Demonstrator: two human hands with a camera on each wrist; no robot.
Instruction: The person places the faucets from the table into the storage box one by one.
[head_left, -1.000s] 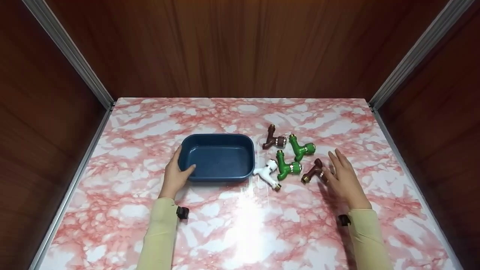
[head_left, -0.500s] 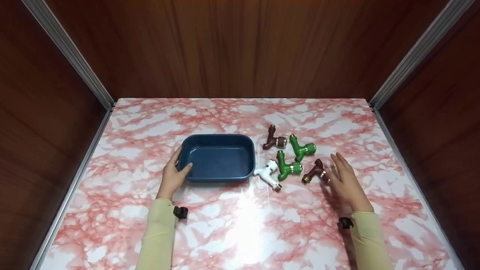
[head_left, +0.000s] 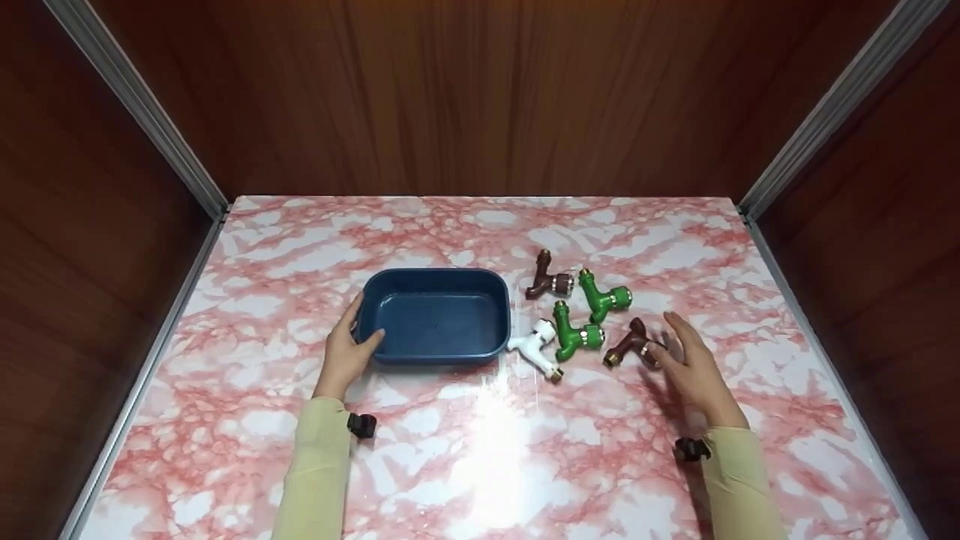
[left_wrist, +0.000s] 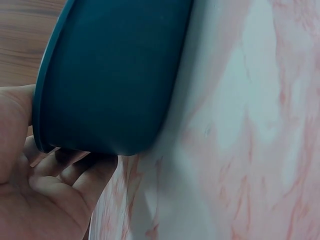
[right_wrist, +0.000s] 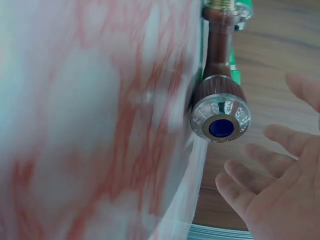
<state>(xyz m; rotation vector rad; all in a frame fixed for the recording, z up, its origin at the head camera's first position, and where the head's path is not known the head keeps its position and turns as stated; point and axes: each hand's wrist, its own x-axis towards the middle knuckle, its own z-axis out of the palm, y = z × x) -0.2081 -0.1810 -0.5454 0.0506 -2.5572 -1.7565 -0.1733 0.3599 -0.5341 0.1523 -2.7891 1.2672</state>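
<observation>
Brown faucet (head_left: 628,346), the nearer of two, is lying on its side toward the right half of the bench (head_left: 480,450), at the right end of the cluster of fittings, and I am reaching for it with my right hand (head_left: 694,367). My fingers (right_wrist: 250,175) there are spread wide and holding nothing; from the wrist view the faucet's round knob with its blue centre is sitting just beyond my fingertips, close but, as far as I can tell, not yet gripped. My left hand (head_left: 346,349) is steadying the blue tray (head_left: 435,352), which is sitting near the middle of the bench, with my thumb hooked over its left rim and my fingers under the lip. To do this well, I judge that I should be closing thumb and forefinger across the faucet's barrel rather than its knob, since the knob looks likely to roll or turn. I am also minding the green faucet (head_left: 574,336) just beside it and the white faucet (head_left: 534,346) by the tray's right wall, coming in from the open right side so nothing gets knocked. A second green faucet (head_left: 604,296) and another brown one (head_left: 547,279) are lying farther back.
</observation>
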